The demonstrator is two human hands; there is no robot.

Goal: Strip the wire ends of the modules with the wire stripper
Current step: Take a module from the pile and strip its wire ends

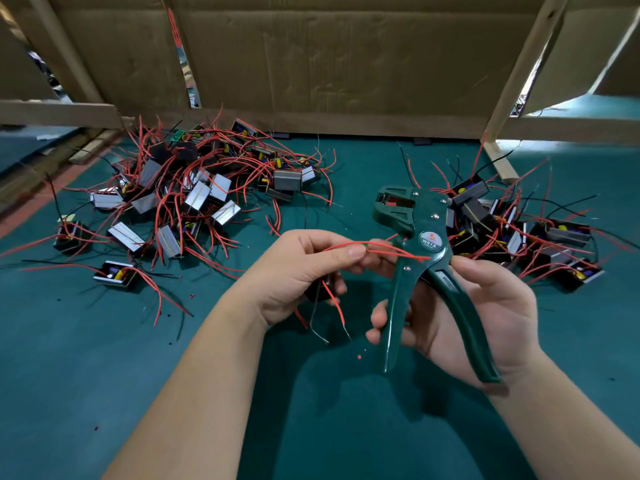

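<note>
My right hand [485,317] grips the handles of a dark green wire stripper [420,258], its jaws pointing up and to the left with nothing in them. My left hand [298,271] holds a small black module [320,289] under the palm and pinches its red wires [381,249] between thumb and fingers. Those wires run to the right across the stripper's pivot. Two other leads with bare metal ends [332,327] hang below the left hand.
A large pile of modules with red and black wires [183,199] lies at the back left of the green mat [104,358]. A second pile [519,230] sits to the right, behind the stripper. Cardboard and wooden posts [329,64] wall off the back. Red insulation scraps [360,356] dot the mat.
</note>
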